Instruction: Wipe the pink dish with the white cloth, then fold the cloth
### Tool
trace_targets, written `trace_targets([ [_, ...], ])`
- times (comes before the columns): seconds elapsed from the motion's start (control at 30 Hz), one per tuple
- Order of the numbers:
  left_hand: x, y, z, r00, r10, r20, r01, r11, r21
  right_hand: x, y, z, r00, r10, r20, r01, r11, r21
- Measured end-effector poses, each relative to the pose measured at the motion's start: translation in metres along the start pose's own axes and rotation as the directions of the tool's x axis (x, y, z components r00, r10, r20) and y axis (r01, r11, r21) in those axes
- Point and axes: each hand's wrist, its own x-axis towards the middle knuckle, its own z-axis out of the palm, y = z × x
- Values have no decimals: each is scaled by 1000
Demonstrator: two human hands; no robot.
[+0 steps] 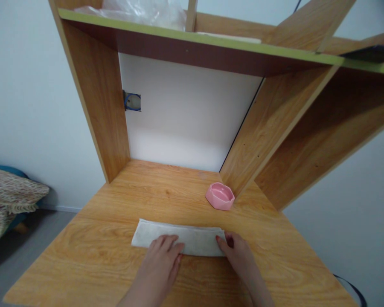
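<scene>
A pale grey-white folded cloth point(198, 241) lies as a long flat strip on the wooden desk point(115, 268), its layers showing along the far edge. My left hand point(161, 260) rests on its near edge, left of the middle, with the fingers stretched out over the fabric. At the right end, my right hand point(238, 253) pinches the cloth's short edge between thumb and fingers. Part of the right fingers is hidden behind the hand. Beyond the cloth, to the right, sits a pink hexagonal dish point(220, 196).
Wooden upright panels point(97, 94) flank the desk's back. Overhead runs a shelf point(185, 36) with a green edge, bearing a clear plastic bag point(144, 13). A socket cutout point(132, 102) is in the white back panel. A fringed blanket point(14, 192) drapes over blue furniture at left.
</scene>
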Motion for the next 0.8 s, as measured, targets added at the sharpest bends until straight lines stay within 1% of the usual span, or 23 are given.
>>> trace_targets([
  [0.07, 1, 6, 7, 999, -36, 14, 35, 998, 46, -1, -1, -1, 1000, 10, 8, -11, 995, 95],
  [0.13, 2, 8, 9, 997, -64, 36, 61, 996, 68, -2, -3, -4, 1000, 16, -8, -14, 980, 197],
  [0.2, 4, 8, 9, 996, -54, 73, 50, 997, 56, -2, -6, -9, 999, 14, -40, -1, 958, 288],
  [0.27, 7, 10, 8, 995, -20, 103, 17, 999, 34, -3, -12, -14, 998, 13, -59, 10, 929, 370],
  [0.37, 11, 14, 9, 994, 11, 109, -13, 1000, 19, -6, -31, -21, 999, 4, -40, 16, 882, 472],
  [0.5, 15, 17, 10, 994, 20, 108, -17, 1000, -26, -12, -70, -24, 999, -45, -15, 46, 838, 543],
  [0.57, 13, 13, 7, 998, 6, 68, -2, 998, -67, -13, -89, -20, 997, -77, 29, 48, 832, 553],
  [0.6, 12, 8, 4, 999, -15, 29, 17, 996, -86, -13, -97, -18, 996, -86, 38, 52, 839, 542],
  [0.67, 6, -7, -1, 992, -94, -82, 85, 990, -112, -12, -114, -11, 996, -88, 34, 61, 875, 480],
  [0.73, -2, -28, -5, 965, -182, -191, 157, 978, -138, -12, -131, -2, 995, -96, 29, 78, 920, 385],
  [0.8, -10, -49, -8, 916, -274, -292, 224, 955, -193, -13, -147, 9, 991, -127, 44, 112, 961, 252],
])
